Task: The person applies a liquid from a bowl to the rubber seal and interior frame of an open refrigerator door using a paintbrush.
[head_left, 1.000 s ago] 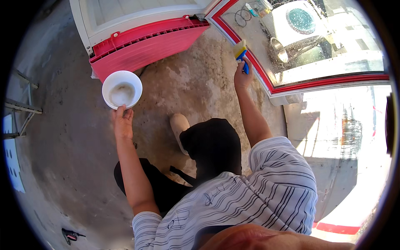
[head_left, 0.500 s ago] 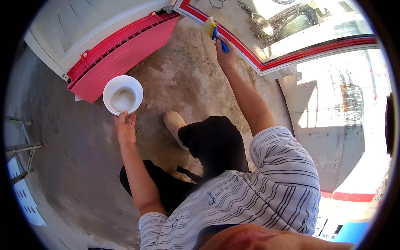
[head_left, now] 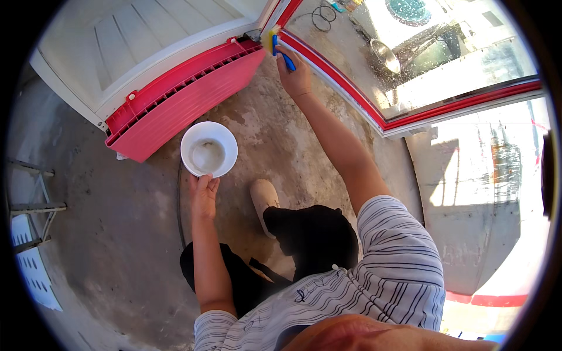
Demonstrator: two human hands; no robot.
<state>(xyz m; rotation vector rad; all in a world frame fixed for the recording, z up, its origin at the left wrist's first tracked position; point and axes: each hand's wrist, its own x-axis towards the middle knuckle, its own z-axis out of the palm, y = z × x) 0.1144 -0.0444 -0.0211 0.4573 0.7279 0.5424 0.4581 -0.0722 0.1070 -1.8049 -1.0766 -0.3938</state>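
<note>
Left hand (head_left: 204,199): fingers closed on the near side of a round white bowl with a deep wall (head_left: 189,142); how far they reach beneath it cannot be told. The bowl is held out above the stained concrete floor (head_left: 117,222), near the pink ribbed plastic panel (head_left: 187,105). A shallow pool of cloudy, whitish liquid (head_left: 208,157) is seen at its bottom.

Right hand (head_left: 294,76): fingers clamped around the handle of a flat brush with a blue handle and pale yellow bristles (head_left: 275,45). The bristles are at the lower corner of the red-and-white window frame (head_left: 345,89), beside the pink panel's upper end; whether they are pressed or only touching cannot be told.

Notes on method, as judgement: the bowl is best kept level, since it is gripped from one side only. The brush should be angled so that the bristle tips are worked into the corner, with light, even pressure. Strokes should be drawn along the frame. Excess liquid is best pressed off against the bowl's inner wall. The knuckles should be kept clear of the frame edge.
</note>
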